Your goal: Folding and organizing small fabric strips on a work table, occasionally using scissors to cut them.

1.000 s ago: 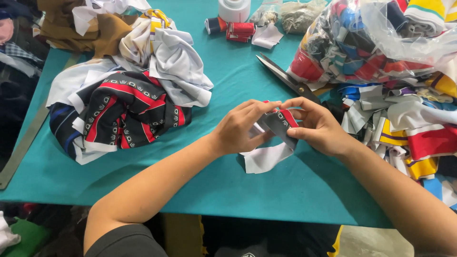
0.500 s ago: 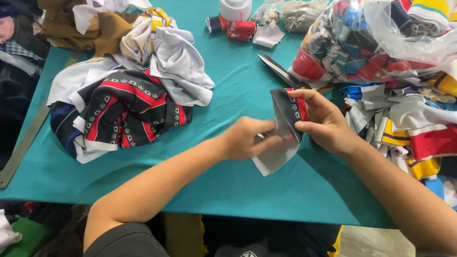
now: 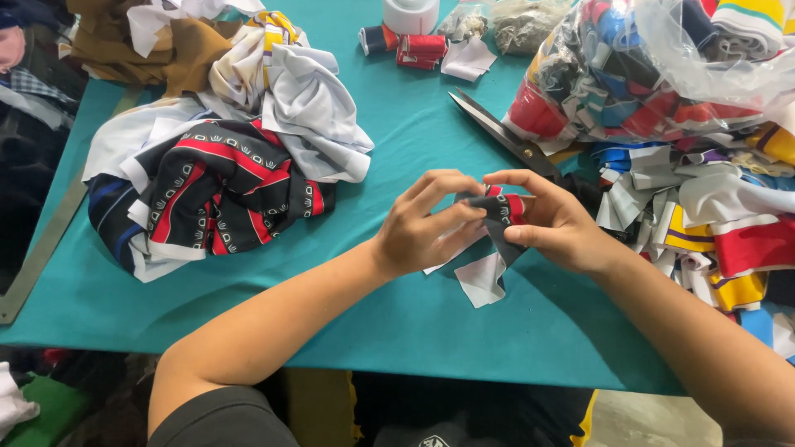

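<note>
Head view: both hands (image 3: pixel 426 223) (image 3: pixel 556 225) pinch fabric piece (image 3: pixel 495 240) (near table edge (image 3: pixel 464 372))

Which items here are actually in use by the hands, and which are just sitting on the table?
In use:
left hand
right hand
fabric piece, dark with red and white, held by both hands

Lying about:
scissors
thread spools
garment pile
bag of scraps
loose scraps
teal table

A big table (image 3: pixel 397 331) with a blue-green cloth top is filling most of the room we can see, bright light is shining on it, and a grey floor (image 3: pixel 646 418) is peeking out below its front edge.
</note>
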